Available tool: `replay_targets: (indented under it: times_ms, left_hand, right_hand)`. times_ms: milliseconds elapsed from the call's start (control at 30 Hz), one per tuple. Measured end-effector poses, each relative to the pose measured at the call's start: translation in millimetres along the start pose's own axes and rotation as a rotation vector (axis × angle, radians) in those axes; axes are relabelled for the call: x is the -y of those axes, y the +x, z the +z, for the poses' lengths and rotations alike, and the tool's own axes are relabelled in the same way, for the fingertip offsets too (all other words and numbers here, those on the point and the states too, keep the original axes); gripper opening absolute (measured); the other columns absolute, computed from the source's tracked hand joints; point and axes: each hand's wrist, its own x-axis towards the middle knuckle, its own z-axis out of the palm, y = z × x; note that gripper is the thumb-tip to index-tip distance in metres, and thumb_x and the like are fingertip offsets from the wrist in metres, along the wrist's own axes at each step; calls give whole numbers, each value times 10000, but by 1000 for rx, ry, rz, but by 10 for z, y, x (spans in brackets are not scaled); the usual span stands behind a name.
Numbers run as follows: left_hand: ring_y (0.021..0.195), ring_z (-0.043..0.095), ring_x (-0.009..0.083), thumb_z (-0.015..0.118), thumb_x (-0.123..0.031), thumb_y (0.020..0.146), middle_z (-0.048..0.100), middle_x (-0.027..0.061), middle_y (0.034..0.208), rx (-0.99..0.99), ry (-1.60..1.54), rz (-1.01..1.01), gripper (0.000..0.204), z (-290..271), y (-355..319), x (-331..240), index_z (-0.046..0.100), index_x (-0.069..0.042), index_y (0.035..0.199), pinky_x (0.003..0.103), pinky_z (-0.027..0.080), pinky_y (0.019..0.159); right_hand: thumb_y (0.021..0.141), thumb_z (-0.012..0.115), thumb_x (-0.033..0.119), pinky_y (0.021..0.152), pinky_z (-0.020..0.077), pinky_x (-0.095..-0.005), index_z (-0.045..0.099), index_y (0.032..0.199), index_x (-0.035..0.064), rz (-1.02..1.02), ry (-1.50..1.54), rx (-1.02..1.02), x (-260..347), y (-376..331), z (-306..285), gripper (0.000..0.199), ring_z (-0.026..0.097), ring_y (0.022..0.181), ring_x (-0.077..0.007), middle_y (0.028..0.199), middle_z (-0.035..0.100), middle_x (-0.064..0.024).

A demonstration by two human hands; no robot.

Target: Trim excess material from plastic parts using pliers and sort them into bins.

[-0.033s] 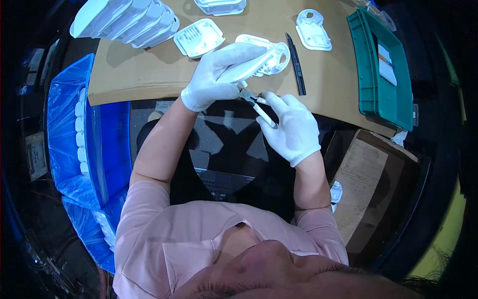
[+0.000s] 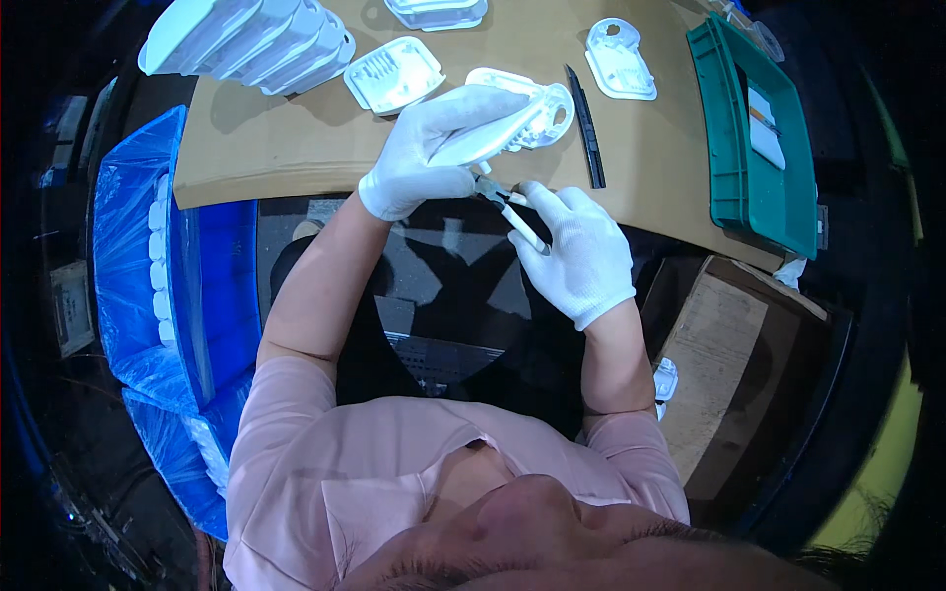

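Observation:
My left hand (image 2: 419,158), in a white glove, grips a white moulded plastic part (image 2: 512,123) and holds it just above the near edge of the cardboard-covered table (image 2: 286,148). My right hand (image 2: 581,251), also in a white glove, holds a thin pen-like tool (image 2: 519,222) with a pale handle. The tool's tip touches the lower edge of the plastic part, right beside my left fingers. Both hands hover over the dark gap between the table and my body.
A stack of white plastic trays (image 2: 246,39) lies at the table's far left, with single white parts (image 2: 394,74) (image 2: 616,59) behind my hands. A black strip (image 2: 586,128) lies beside a green bin (image 2: 759,138). A blue-lined container (image 2: 148,256) stands left, a cardboard box (image 2: 739,364) right.

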Motion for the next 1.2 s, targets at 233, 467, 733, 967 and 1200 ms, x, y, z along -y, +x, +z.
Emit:
replay_targets:
  times_ms: [233,467,733,967,1200]
  left_hand:
    - [1124,585,234,660,-569,687,592,144,1192,71,46,103,864,-55,5,48,551,74,1254,333,440,969]
    - [1095,591,216,525,-911,572,596,138,1169,-9,32,-16,1204,-2,0,-71,542,77,1260,316,458,935]
    - [1097,594,211,767,-595,483,600,141,1171,9,-15,-9,1034,-23,11,32,562,73,1245,318,453,948]
    - [1109,592,221,669,-322,474,601,131,1178,34,-15,22,856,-29,-4,47,579,45,1242,329,447,966]
    - [1093,595,205,706,-305,519,606,122,1170,29,-83,-32,809,-52,-19,49,583,38,1242,315,452,945]
  right_hand:
    - [734,728,225,712,495,-392,629,1126,115,-30,-67,-7,-19,12,-11,419,615,815,-304,858,591,-119]
    - [725,737,212,714,491,-394,625,1123,110,-53,49,-31,-61,5,4,426,612,810,-314,867,597,-118]
    - [740,720,219,717,493,-397,622,1146,111,-44,-1,-13,-4,14,-23,432,615,812,-319,861,598,-123]
    - [794,661,221,686,499,-413,628,1108,126,4,-93,17,57,-1,-3,330,618,785,-323,830,595,-125]
    - [798,634,172,626,501,-418,617,956,128,-7,-188,0,122,4,8,165,626,717,-314,778,601,-103]
